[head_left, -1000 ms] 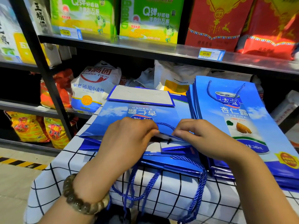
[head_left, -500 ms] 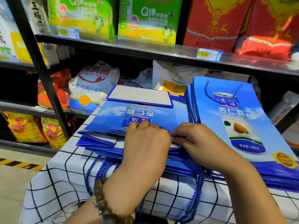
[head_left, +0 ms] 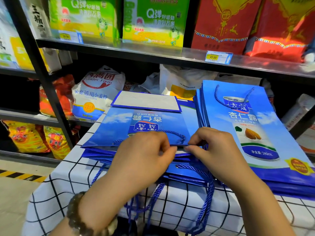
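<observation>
Lying flat on top of a pile (head_left: 185, 176) of like bags, the blue paper gift bag (head_left: 119, 126) is showing its print upside down to the person. Its mouth edge is pointing toward the hands and its white base flap (head_left: 146, 101) is folded over at the far end. The left hand (head_left: 144, 157) is sitting at the near edge of the bag, fingers curled, thumb and fingertips pinching the rim. The right hand (head_left: 216, 154) is meeting it just beside, fingertip to fingertip. Its fingers are bent and are nipping the same rim from the other side. The bag's blue rope handle (head_left: 172, 133) is lying across the print just beyond both hands. A bead bracelet (head_left: 76, 213) is circling the left wrist.

The pile is resting on a bench under a white checked cloth (head_left: 68, 181). Rope handles (head_left: 204, 201) of the lower bags are dangling over the near side. A second pile (head_left: 238, 133) of the same bags is lying close to the right, print the right way up.

Behind the bench a white flour sack (head_left: 97, 92) is standing on a lower shelf. Above it, a metal shelf (head_left: 153, 53) with a price tag (head_left: 218, 57) is carrying green boxes (head_left: 153, 21) and red boxes (head_left: 225, 23).
</observation>
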Demonstrator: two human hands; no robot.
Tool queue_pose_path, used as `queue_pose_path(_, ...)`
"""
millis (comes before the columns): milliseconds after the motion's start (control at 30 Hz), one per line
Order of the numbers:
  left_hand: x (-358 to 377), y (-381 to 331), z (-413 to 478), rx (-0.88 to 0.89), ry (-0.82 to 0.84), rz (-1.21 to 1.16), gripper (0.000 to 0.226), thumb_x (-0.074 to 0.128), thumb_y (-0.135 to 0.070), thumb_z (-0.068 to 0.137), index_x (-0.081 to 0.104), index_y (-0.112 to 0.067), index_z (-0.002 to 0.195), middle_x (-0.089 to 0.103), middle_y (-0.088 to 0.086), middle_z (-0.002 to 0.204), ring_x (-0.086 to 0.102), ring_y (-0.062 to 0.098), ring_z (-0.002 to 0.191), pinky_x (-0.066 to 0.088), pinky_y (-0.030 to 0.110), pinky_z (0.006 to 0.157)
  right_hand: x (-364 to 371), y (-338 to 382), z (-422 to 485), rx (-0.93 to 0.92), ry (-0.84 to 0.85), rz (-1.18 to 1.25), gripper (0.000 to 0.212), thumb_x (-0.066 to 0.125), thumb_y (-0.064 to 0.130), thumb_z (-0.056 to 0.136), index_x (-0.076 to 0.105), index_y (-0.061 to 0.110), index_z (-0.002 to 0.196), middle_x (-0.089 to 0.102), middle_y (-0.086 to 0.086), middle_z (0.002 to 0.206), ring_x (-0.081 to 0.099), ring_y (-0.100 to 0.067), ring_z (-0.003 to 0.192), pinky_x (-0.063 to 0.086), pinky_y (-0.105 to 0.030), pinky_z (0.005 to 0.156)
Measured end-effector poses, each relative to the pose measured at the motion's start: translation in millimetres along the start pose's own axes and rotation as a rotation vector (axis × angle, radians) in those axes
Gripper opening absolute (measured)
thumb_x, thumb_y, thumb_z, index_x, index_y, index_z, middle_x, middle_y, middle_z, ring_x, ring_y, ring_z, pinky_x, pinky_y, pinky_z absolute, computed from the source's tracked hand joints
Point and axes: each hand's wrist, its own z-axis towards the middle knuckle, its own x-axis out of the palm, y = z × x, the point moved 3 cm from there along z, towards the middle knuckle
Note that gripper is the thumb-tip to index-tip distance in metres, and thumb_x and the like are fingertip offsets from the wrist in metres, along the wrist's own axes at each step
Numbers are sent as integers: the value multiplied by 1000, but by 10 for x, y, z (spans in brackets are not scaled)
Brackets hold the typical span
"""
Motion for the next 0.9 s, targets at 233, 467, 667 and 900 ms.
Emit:
queue_pose_path(233,164,23,414,-94,245,-136,19,67,-36,77,49,-32,74,53,-13,73,55,16,83,46,32,78,81,-22,-138,-74,-90,-44,22,74,16,73,56,26,65,58,9,71,56,-14,64,49,-43,58)
queue_pose_path(467,262,61,528,-119,229,-180,23,69,-23,74,48,-32,66,57,-10,74,55,18,79,46,31,75,143,-52,-192,-46,-46,-19,21,69,20,79,52,29,70,67,15,83,63,-10,80,52,-40,69)
queue_pose_path(667,236,184,465,-137,83,-115,20,66,-26,78,47,-32,76,64,-2,89,58,22,91,47,35,79,153,4,-199,-117,44,-46,33,61,21,85,37,40,72,63,16,102,57,-7,100,47,-30,82)
queue_pose_path(900,15,181,283,-71,77,-325,18,66,-45,76,62,-28,74,67,-10,67,61,4,66,49,31,70,193,105,-136,-233,293,-66,50,48,53,80,45,39,127,46,22,134,38,5,124,31,-18,104)
